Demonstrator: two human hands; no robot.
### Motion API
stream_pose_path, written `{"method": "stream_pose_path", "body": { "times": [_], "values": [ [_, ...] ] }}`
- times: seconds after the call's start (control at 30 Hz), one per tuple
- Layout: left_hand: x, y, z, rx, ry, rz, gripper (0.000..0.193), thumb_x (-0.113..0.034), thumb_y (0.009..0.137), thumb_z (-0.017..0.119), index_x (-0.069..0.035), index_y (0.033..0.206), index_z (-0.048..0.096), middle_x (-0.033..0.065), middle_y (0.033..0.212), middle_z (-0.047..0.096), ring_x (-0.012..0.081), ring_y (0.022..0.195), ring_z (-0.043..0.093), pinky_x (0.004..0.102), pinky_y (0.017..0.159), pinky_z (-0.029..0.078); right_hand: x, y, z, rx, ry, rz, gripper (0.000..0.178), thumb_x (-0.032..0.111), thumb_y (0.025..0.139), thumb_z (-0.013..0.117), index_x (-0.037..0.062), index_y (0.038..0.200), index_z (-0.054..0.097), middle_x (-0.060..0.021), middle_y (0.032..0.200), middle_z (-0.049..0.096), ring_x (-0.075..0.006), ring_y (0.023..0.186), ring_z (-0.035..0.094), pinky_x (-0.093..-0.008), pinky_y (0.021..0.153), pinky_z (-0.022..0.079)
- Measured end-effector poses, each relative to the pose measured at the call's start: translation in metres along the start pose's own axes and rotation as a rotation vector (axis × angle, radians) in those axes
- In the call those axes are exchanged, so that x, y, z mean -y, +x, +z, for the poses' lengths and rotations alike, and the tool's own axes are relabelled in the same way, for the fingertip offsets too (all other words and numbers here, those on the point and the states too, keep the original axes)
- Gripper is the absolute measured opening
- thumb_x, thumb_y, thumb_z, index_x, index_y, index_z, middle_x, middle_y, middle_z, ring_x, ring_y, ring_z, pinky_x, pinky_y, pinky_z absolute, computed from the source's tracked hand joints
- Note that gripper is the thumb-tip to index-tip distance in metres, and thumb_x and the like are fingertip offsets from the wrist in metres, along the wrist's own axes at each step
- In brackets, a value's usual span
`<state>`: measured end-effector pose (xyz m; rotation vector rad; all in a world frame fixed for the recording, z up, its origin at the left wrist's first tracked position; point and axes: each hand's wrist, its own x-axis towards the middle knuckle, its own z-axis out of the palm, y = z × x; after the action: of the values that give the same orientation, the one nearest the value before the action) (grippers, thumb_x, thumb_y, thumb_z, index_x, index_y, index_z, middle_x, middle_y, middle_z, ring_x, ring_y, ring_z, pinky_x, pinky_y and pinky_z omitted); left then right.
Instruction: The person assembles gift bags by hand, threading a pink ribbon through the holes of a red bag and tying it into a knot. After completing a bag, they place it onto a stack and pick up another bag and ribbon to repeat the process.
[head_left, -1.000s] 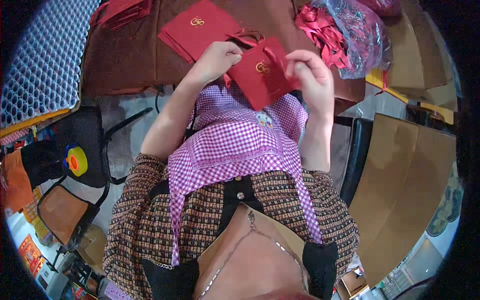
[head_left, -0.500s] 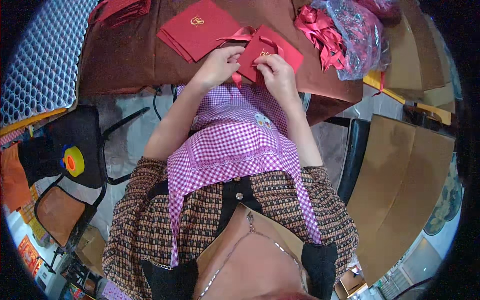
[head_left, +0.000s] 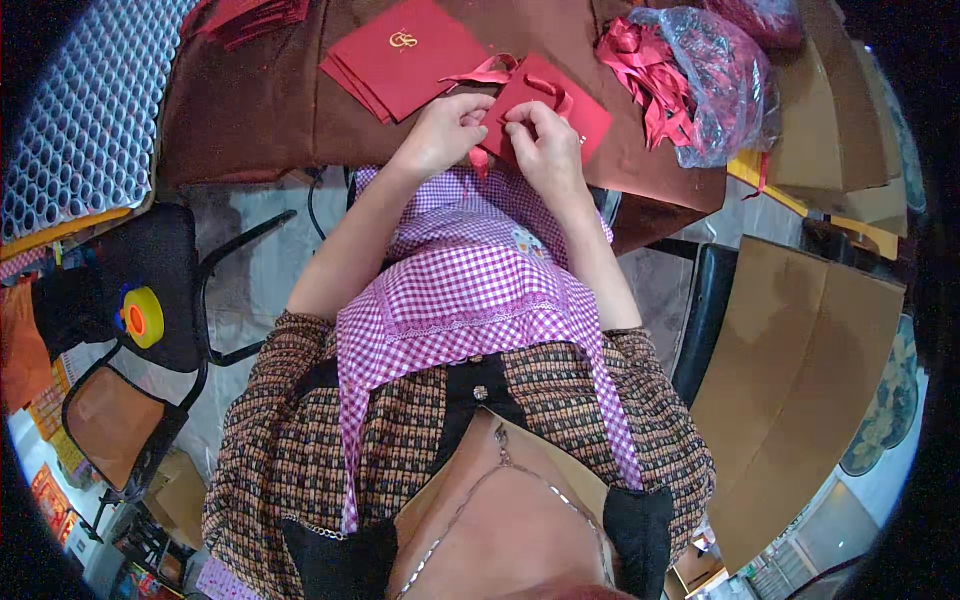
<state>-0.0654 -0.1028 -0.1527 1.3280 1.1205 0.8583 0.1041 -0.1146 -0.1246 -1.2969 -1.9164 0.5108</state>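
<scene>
A small red gift bag (head_left: 590, 120) lies flat and turned at an angle near the table's front edge. A red ribbon loop (head_left: 548, 90) arches over its face. My left hand (head_left: 445, 132) pinches at the bag's left edge, fingers curled. With thumb and fingertips together, my right hand (head_left: 548, 150) presses over the bag's face at the ribbon; its exact pinch point is partly hidden. Another ribbon (head_left: 485, 74) lies beyond the left fingers, and a short red end hangs below the bag between my hands. To the left rest several stacked red bags (head_left: 400, 60) with gold print.
A brown cloth (head_left: 250, 130) covers the table. At the back right, loose red ribbons (head_left: 650, 80) spill beside a clear plastic bag (head_left: 725, 90). More red pieces (head_left: 245, 20) lie back left. A rack of round tubes (head_left: 80, 120), a chair (head_left: 150, 290) and cardboard (head_left: 800, 380) flank me.
My right hand has shifted slightly lower on the bag. The gold print on it is now almost wholly covered, and the ribbon loop stands out more toward the right.
</scene>
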Motion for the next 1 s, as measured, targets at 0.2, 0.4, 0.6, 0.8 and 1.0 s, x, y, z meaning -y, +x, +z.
{"method": "stream_pose_path", "body": {
  "times": [0.2, 0.4, 0.6, 0.8, 1.0],
  "values": [
    [-0.002, -0.003, 0.000, -0.022, 0.086, -0.003, 0.037, 0.001, 0.082, 0.058, 0.004, 0.119, 0.055, 0.0036, 0.101, 0.063, 0.0074, 0.085, 0.056, 0.0221, 0.077, 0.048, 0.003, 0.004, -0.001, 0.079, 0.072, 0.139, 0.012, 0.006, 0.079, 0.061, 0.0004, 0.090, 0.063, -0.0128, 0.078, 0.065, -0.0198, 0.077, 0.063, -0.0321, 0.069, 0.050],
    [-0.006, -0.006, 0.006, -0.077, 0.090, 0.011, 0.033, -0.001, 0.083, 0.058, 0.004, 0.116, 0.058, 0.0021, 0.095, 0.064, 0.0067, 0.080, 0.056, 0.0220, 0.073, 0.049, -0.005, 0.017, 0.000, 0.130, 0.145, 0.215, 0.014, 0.005, 0.077, 0.061, -0.0014, 0.089, 0.059, -0.0119, 0.078, 0.063, -0.0148, 0.076, 0.061, -0.0307, 0.068, 0.048],
    [-0.019, -0.011, 0.016, -0.247, 0.396, 0.155, 0.027, -0.006, 0.079, 0.061, 0.000, 0.105, 0.063, 0.0132, 0.090, 0.066, 0.0178, 0.077, 0.063, 0.0287, 0.073, 0.050, 0.010, 0.025, -0.010, 0.212, 0.057, 0.170, 0.014, 0.003, 0.073, 0.059, -0.0012, 0.085, 0.054, -0.0147, 0.077, 0.060, -0.0251, 0.072, 0.060, -0.0362, 0.069, 0.048],
    [-0.025, -0.014, 0.021, -0.267, 0.476, 0.141, 0.027, -0.002, 0.075, 0.058, 0.001, 0.101, 0.064, 0.0156, 0.093, 0.065, 0.0262, 0.084, 0.062, 0.0350, 0.077, 0.050, 0.009, 0.015, -0.001, 0.160, 0.064, 0.152, 0.013, 0.003, 0.073, 0.058, -0.0015, 0.084, 0.052, -0.0175, 0.079, 0.060, -0.0311, 0.075, 0.060, -0.0387, 0.069, 0.047],
    [-0.021, -0.015, 0.021, -0.249, 0.366, 0.056, 0.027, -0.003, 0.076, 0.061, 0.001, 0.103, 0.064, 0.0127, 0.092, 0.065, 0.0218, 0.081, 0.062, 0.0327, 0.076, 0.050, -0.011, 0.016, -0.003, 0.176, 0.212, 0.196, 0.014, -0.001, 0.073, 0.061, -0.0001, 0.084, 0.052, -0.0034, 0.073, 0.053, -0.0130, 0.068, 0.052, -0.0278, 0.061, 0.043]
  ]
}}
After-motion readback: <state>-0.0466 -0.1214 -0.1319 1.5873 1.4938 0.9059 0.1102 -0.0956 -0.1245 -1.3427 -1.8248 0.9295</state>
